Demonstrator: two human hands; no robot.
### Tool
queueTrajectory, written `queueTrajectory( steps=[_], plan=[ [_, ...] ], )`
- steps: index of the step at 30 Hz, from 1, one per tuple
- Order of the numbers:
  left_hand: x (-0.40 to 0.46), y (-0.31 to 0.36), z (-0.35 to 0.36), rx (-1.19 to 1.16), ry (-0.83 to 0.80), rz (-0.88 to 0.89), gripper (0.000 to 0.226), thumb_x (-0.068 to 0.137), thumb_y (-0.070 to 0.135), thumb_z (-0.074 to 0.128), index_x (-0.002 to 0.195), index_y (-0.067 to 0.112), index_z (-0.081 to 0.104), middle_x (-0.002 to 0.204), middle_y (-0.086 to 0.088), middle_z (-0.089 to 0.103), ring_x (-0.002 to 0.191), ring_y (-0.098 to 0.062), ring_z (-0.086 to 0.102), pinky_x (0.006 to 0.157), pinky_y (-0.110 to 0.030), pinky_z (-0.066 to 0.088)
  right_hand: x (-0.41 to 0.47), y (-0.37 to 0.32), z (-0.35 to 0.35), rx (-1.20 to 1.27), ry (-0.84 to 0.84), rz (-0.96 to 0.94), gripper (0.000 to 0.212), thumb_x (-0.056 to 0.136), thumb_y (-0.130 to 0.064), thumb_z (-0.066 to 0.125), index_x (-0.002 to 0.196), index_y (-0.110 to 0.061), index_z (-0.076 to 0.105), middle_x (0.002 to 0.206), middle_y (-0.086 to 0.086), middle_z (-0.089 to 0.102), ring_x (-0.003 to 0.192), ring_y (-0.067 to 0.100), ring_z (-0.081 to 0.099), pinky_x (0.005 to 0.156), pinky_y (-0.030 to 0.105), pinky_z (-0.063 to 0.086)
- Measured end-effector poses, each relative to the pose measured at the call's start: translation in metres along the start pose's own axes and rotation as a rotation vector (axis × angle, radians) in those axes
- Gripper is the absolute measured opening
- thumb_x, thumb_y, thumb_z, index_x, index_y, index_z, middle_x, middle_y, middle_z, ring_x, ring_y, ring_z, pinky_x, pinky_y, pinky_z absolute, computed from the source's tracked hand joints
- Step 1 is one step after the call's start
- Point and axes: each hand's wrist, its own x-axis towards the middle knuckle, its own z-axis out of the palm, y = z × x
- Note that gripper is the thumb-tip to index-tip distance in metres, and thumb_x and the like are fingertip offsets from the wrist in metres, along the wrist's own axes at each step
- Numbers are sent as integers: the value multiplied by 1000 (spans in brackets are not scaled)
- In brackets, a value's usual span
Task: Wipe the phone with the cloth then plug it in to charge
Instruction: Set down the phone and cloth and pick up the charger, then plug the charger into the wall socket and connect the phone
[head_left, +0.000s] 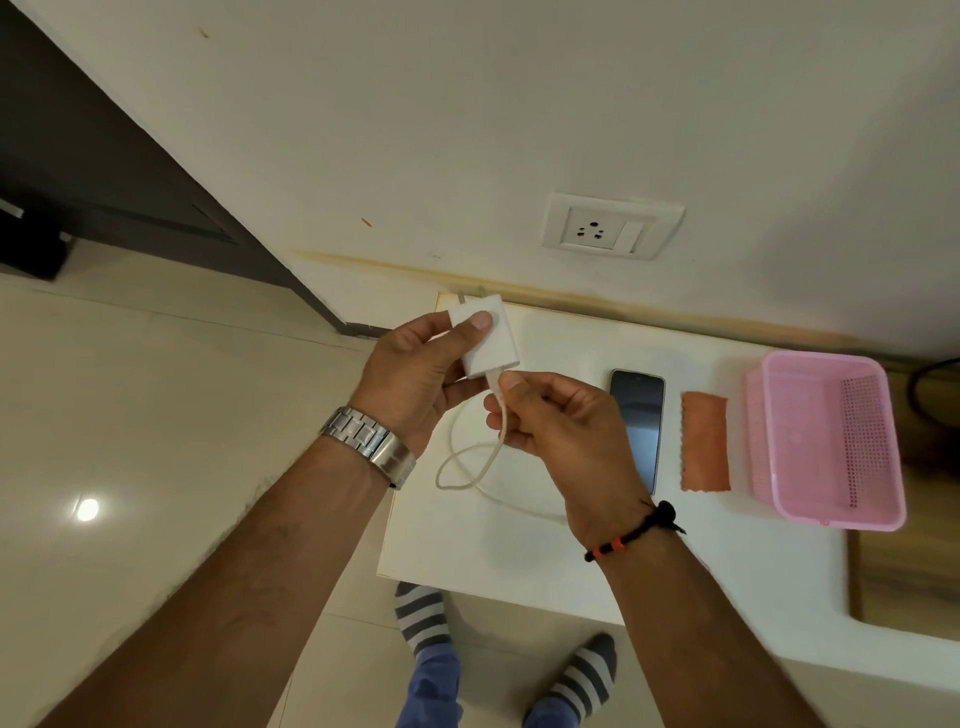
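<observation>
Evidently the charging step is in hand: the left hand (415, 374) is closed around the white charger brick (480, 335), thumb pressed on its face, prongs pointing away toward the wall. The right hand (550, 415) pinches the white cable (467, 467) just below the brick, the rest looping down onto the desk (519, 545). To do this well, seat the cable fully in the brick while the left hand braces it, then square the prongs to the wall socket (610, 228) beyond both hands. The phone (641, 415) lies flat, dark screen up, just right of the right hand, with the orange cloth (705, 441) beside it and a pink basket (826, 441) farther right.
</observation>
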Motion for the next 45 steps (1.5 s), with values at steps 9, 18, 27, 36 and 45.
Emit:
queueTrajectory(
  steps=[9, 18, 27, 36, 45],
  plan=[
    [4, -4, 25, 207, -26, 38, 35, 81, 20, 85, 110, 2, 76, 103, -14, 80, 88, -24, 79, 65, -30, 62, 21, -20, -24, 124, -36, 10, 28, 96, -17, 64, 123, -13, 68, 115, 8, 73, 107, 22, 70, 93, 43, 57],
    [49, 9, 61, 125, -82, -16, 35, 86, 3, 78, 120, -4, 70, 112, -22, 77, 103, -35, 76, 89, -42, 63, 72, -38, -51, 310, 90, 45, 28, 92, -12, 69, 118, -1, 67, 113, 15, 73, 105, 25, 72, 95, 39, 56],
    [82, 2, 73, 139, -60, -12, 28, 85, 2, 80, 111, -4, 72, 105, -22, 78, 93, -33, 78, 83, -43, 65, 96, -38, -58, 333, 140, 97, 26, 89, -6, 71, 115, -2, 67, 112, 16, 73, 101, 25, 73, 90, 36, 59],
    [86, 5, 72, 118, -64, 8, 26, 85, 1, 79, 110, -5, 72, 104, -22, 79, 92, -34, 79, 79, -41, 65, 104, -44, -58, 344, 148, 103, 30, 88, -5, 73, 116, 0, 66, 112, 17, 73, 98, 26, 74, 86, 35, 61],
    [86, 9, 79, 102, -51, 24, 16, 86, 1, 78, 101, -5, 74, 97, -23, 79, 88, -35, 79, 73, -39, 66, 109, -51, -55, 381, 211, 98, 32, 86, -4, 74, 116, 5, 66, 112, 21, 72, 99, 30, 73, 88, 41, 60]
  ],
)
